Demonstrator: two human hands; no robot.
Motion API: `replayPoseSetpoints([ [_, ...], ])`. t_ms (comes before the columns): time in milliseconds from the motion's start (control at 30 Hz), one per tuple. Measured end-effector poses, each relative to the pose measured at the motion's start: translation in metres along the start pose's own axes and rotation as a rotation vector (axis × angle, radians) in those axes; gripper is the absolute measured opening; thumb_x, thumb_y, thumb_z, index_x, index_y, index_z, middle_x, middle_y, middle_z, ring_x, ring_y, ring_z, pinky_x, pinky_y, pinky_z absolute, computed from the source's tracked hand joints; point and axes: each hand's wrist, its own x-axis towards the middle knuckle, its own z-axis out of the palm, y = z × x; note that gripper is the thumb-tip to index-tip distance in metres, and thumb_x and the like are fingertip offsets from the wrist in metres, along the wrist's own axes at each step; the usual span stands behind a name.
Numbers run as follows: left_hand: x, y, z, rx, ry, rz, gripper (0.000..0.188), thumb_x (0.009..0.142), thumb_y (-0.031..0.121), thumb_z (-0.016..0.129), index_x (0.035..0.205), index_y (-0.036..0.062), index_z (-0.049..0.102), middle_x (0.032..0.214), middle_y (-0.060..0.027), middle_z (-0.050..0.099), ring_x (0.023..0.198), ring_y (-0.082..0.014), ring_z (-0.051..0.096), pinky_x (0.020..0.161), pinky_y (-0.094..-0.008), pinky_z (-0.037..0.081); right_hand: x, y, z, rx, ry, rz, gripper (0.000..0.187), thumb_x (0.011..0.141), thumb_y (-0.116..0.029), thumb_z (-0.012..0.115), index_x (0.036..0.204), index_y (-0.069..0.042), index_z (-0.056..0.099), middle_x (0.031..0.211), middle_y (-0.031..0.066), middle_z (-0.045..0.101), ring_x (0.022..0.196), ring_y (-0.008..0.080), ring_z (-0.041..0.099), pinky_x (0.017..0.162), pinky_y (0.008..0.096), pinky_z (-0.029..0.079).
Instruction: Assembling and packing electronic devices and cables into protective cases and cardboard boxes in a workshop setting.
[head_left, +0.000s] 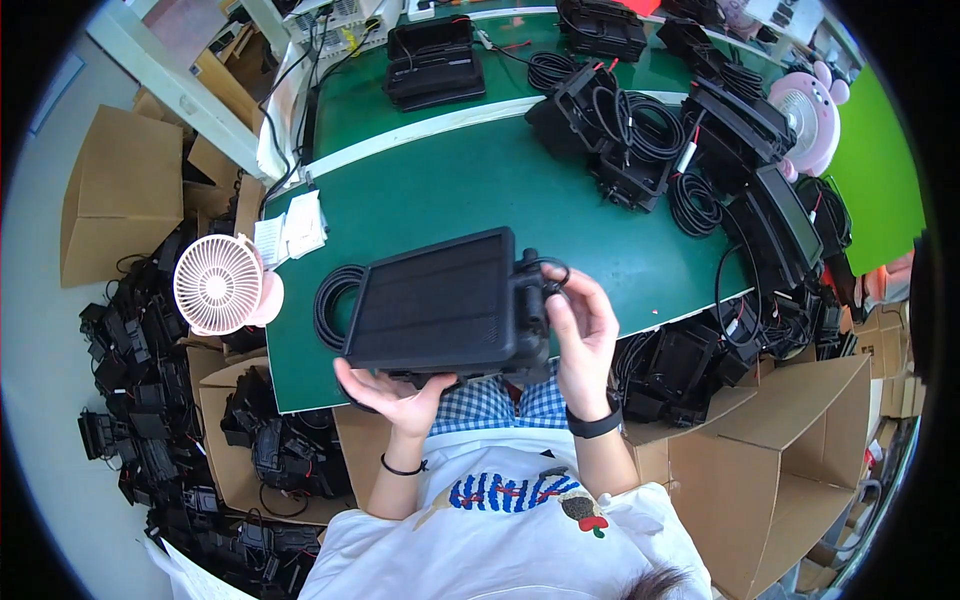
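A flat black box with a dark solar-type panel (430,305) is held tilted over the near edge of the green table. My left hand (395,395) supports it from below at its near left side, the thumb along the lower edge. At the box's right end, my right hand (588,330) has thumb and fingers closed around a short black cable (552,262) beside the fittings there. Exactly where those fingertips press is partly hidden. A coil of black cable (335,308) shows just left of the box.
Similar black boxes (640,150) with coiled cables crowd the table's right side; an open black case (435,65) lies at the back. White papers (300,225) and a pink fan (218,285) are on the left. Cardboard boxes (765,480) flank me, some with black parts.
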Motion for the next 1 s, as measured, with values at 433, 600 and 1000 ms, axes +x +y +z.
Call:
replayPoseSetpoints([
  [433,0.037,-0.004,0.047,0.225,-0.382,0.297,0.077,0.075,0.005,0.080,0.137,0.0229,0.037,0.145,-0.0247,0.020,0.131,-0.0457,0.039,0.101,-0.0505,0.046,0.052,0.024,-0.031,0.094,0.154,0.196,0.042,0.103,-0.036,0.045,0.134,-0.008,0.052,0.128,0.0043,0.058,0.118,0.0170,0.053,0.102,0.0332,0.039],
  [600,0.053,0.010,-0.011,0.368,-0.293,0.179,0.057,0.081,0.000,0.070,0.132,0.0137,0.048,0.133,-0.0199,0.046,0.122,-0.0379,0.052,0.100,-0.0460,0.046,0.048,0.016,-0.027,-0.059,0.133,0.175,0.049,0.102,-0.021,0.044,0.148,-0.007,0.036,0.144,0.0097,0.046,0.129,0.0194,0.047,0.109,0.0335,0.034],
  [1000,0.069,-0.002,-0.072,0.889,-0.611,0.229,0.024,0.078,0.020,0.074,0.099,0.0099,0.067,0.115,-0.0056,0.061,0.110,-0.0252,0.059,0.103,-0.0474,0.043,-0.003,0.027,-0.002,-0.576,-0.172,-0.868,0.019,0.078,0.009,0.059,0.090,-0.005,0.063,0.092,0.0096,0.064,0.087,0.0258,0.063,0.078,0.0375,0.053],
])
